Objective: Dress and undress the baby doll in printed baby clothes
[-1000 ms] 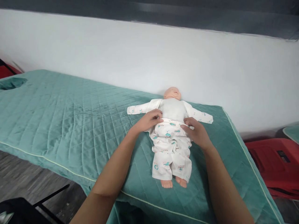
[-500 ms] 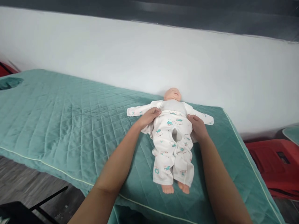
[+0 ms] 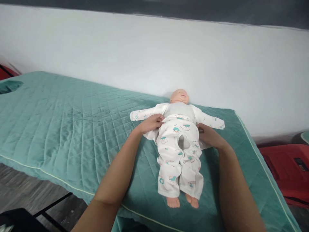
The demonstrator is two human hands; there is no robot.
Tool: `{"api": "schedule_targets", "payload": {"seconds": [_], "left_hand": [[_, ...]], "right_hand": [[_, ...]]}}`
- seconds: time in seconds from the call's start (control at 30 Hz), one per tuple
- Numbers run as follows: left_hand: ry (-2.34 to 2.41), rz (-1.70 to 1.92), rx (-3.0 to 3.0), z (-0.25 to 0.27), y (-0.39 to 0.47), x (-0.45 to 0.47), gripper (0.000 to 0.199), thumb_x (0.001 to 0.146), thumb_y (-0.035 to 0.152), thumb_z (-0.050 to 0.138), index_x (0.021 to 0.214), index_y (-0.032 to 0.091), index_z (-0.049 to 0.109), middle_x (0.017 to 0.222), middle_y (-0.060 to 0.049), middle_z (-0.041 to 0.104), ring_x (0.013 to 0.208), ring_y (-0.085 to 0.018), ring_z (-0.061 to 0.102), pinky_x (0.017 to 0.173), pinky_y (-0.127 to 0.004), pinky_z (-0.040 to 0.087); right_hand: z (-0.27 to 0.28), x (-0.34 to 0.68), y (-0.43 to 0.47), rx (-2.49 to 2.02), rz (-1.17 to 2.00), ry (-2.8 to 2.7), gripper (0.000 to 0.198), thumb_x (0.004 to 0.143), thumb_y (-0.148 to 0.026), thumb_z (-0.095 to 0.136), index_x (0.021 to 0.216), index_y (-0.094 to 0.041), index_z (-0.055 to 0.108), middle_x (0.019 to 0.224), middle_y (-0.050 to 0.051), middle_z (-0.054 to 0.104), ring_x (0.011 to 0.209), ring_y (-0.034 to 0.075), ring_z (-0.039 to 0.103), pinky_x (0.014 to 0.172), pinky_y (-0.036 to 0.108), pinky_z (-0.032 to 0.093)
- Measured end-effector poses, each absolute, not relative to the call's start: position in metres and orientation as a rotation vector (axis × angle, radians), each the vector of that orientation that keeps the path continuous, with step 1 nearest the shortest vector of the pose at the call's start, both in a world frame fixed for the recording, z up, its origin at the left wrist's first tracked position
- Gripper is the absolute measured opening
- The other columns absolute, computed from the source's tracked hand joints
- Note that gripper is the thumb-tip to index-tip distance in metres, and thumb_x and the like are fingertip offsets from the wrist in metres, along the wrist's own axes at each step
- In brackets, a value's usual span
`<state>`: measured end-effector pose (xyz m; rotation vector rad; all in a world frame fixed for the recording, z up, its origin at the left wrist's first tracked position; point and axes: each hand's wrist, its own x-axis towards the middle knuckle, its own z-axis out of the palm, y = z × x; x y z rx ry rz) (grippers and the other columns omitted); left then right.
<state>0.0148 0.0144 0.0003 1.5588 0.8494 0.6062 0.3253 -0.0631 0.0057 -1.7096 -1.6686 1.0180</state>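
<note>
A baby doll [image 3: 179,96] lies on its back on the green quilted bed cover [image 3: 96,129], head by the wall and bare feet towards me. It wears a white long-sleeved baby shirt [image 3: 207,119], whose flaps spread out under both hands. White printed baby pants [image 3: 176,129] with a split crotch cover its belly and legs. My left hand [image 3: 151,124] is closed, fingertips pinching the pants at the waist on the left. At the opposite side, my right hand [image 3: 210,135] has thumb and finger closed at the edge of the pants; its other fingers are partly hidden.
The white wall [image 3: 120,51] runs along the bed's far side. A red plastic case [image 3: 282,164] stands beyond the right edge. At lower left are a black metal frame [image 3: 53,206] and the grey floor. A face hole [image 3: 11,86] opens at the bed's far left.
My right hand has shifted outward and slightly down along the doll's side. My left hand has moved a little left and down, its fingers more curled. The view has tilted slightly.
</note>
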Motion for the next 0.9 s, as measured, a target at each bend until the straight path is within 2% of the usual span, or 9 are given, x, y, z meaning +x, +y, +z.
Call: {"api": "schedule_targets", "payload": {"seconds": [0.1, 0.2, 0.37, 0.5, 0.67, 0.8, 0.9], "left_hand": [[0.986, 0.689, 1.484, -0.003, 0.013, 0.021, 0.019, 0.079, 0.032, 0.063, 0.084, 0.021, 0.049, 0.072, 0.004, 0.050, 0.061, -0.011, 0.049, 0.057, -0.024, 0.040], [1.177, 0.795, 1.436, -0.007, 0.011, 0.029, 0.013, 0.082, 0.029, 0.059, 0.083, 0.022, 0.048, 0.070, 0.003, 0.050, 0.059, -0.013, 0.049, 0.058, -0.026, 0.041], [1.399, 0.892, 1.727, -0.010, 0.008, 0.040, 0.005, 0.077, 0.018, 0.061, 0.077, 0.020, 0.056, 0.076, -0.002, 0.063, 0.073, -0.018, 0.054, 0.071, -0.029, 0.039], [1.438, 0.751, 1.888, -0.006, 0.008, 0.042, 0.007, 0.072, 0.014, 0.062, 0.071, 0.020, 0.058, 0.071, -0.005, 0.063, 0.070, -0.021, 0.054, 0.071, -0.031, 0.038], [1.289, 0.650, 1.934, 0.000, 0.009, 0.035, 0.003, 0.072, 0.015, 0.061, 0.074, 0.017, 0.063, 0.082, -0.008, 0.070, 0.073, -0.021, 0.058, 0.070, -0.030, 0.039], [1.093, 0.674, 1.704, 0.000, 0.007, 0.033, 0.019, 0.073, 0.018, 0.060, 0.090, 0.015, 0.068, 0.096, -0.007, 0.073, 0.084, -0.022, 0.063, 0.072, -0.029, 0.046], [0.962, 0.748, 1.420, -0.004, 0.004, 0.038, 0.028, 0.070, 0.016, 0.062, 0.098, 0.014, 0.069, 0.095, -0.006, 0.074, 0.083, -0.021, 0.066, 0.073, -0.030, 0.050]], "right_hand": [[0.004, 0.318, -0.058, -1.905, 0.775, -1.695, 0.012, 0.063, -0.017, 0.061, 0.074, -0.022, 0.057, 0.074, 0.000, 0.065, 0.071, 0.019, 0.055, 0.063, 0.029, 0.039], [0.000, 0.314, -0.055, -2.020, 0.687, -1.644, 0.013, 0.062, -0.014, 0.056, 0.072, -0.022, 0.057, 0.068, 0.000, 0.063, 0.068, 0.019, 0.054, 0.060, 0.029, 0.037], [-0.006, 0.313, -0.055, -1.987, 0.584, -1.706, 0.005, 0.068, -0.019, 0.055, 0.071, -0.022, 0.057, 0.073, 0.002, 0.065, 0.069, 0.019, 0.054, 0.062, 0.029, 0.036], [-0.007, 0.310, -0.054, -1.935, 0.533, -1.774, 0.007, 0.072, -0.023, 0.053, 0.065, -0.022, 0.051, 0.067, 0.001, 0.061, 0.067, 0.017, 0.049, 0.061, 0.029, 0.033], [-0.006, 0.304, -0.057, -1.792, 0.692, -1.669, 0.010, 0.074, -0.028, 0.056, 0.077, -0.021, 0.062, 0.076, 0.000, 0.067, 0.074, 0.018, 0.053, 0.064, 0.027, 0.038], [-0.002, 0.297, -0.064, -1.666, 0.856, -1.508, 0.015, 0.072, -0.029, 0.060, 0.081, -0.019, 0.067, 0.081, -0.001, 0.072, 0.078, 0.020, 0.059, 0.068, 0.029, 0.045], [-0.002, 0.292, -0.067, -1.534, 0.979, -1.386, 0.017, 0.072, -0.029, 0.063, 0.085, -0.021, 0.070, 0.089, 0.000, 0.075, 0.087, 0.023, 0.065, 0.077, 0.032, 0.050]]}}
